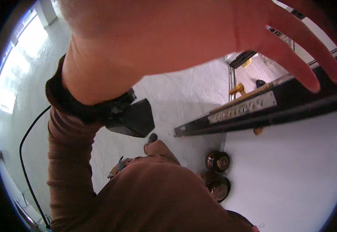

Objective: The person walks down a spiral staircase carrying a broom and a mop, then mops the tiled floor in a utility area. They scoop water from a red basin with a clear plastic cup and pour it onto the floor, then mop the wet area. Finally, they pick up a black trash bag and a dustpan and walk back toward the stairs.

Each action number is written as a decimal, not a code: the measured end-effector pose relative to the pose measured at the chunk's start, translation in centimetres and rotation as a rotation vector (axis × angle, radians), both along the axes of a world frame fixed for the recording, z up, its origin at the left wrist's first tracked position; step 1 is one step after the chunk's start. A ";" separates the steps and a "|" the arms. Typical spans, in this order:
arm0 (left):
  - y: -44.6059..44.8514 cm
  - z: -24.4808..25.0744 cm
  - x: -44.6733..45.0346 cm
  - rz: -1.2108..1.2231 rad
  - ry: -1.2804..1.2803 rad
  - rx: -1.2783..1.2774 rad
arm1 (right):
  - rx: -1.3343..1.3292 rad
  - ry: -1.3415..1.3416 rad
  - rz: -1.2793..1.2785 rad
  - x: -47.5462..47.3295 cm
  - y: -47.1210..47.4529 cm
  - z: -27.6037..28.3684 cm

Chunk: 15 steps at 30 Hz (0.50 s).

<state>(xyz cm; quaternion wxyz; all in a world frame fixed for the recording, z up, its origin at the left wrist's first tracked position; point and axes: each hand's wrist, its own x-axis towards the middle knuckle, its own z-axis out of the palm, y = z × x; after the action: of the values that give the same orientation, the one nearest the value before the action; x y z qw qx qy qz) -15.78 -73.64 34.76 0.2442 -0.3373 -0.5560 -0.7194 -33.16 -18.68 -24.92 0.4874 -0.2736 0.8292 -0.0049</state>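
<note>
My left hand (162, 37) stretches across the top of the head view, very close to the camera, palm and spread fingers pointing right. Its fingertips overlap the dark edge of a door (301, 92); whether they touch it I cannot tell. No object shows in this hand. A black strap with a boxy black device (135, 119) is worn on the left wrist. Set in the door edge is a metal lock faceplate (243, 106), with a brass-coloured handle (238, 89) beside it. My right hand is out of view.
Two brown glazed pots (218, 161) stand by the white door face (278, 162). A black cable (23, 148) curves down at the left. Pale floor (171, 95) lies below, with a door frame (232, 75) beyond the door edge. Bright light reflects at far left.
</note>
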 end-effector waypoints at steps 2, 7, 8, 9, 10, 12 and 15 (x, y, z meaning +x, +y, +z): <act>-3.0 3.5 1.2 0.070 -0.038 -0.039 | -0.099 -0.290 -0.216 -1.8 -14.3 5.3; -12.6 5.6 -5.1 0.038 0.004 -0.019 | -0.470 -0.244 -0.323 -5.3 -36.1 19.0; -14.6 5.8 -6.5 0.027 0.010 -0.011 | -0.485 -0.269 -0.403 -5.7 -39.0 20.4; -16.4 6.1 -8.5 0.016 0.021 -0.013 | -0.508 -0.301 -0.478 -7.1 -41.5 20.7; -18.2 6.0 -10.3 -0.014 0.027 -0.006 | -0.539 -0.254 -0.466 -8.4 -42.6 20.2; -21.9 6.1 -13.6 -0.086 0.034 0.005 | -0.605 -0.163 -0.454 -10.5 -45.0 17.5; -27.3 6.4 -19.5 -0.228 0.048 0.023 | -0.598 0.154 -0.388 -13.2 -46.4 14.0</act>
<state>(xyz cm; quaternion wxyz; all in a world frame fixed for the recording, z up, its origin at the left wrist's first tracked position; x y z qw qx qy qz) -35.27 -100.93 41.14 0.1779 -0.4126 -0.4996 -0.7406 -46.33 -65.11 -10.95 0.3120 -0.2411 0.8619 -0.3190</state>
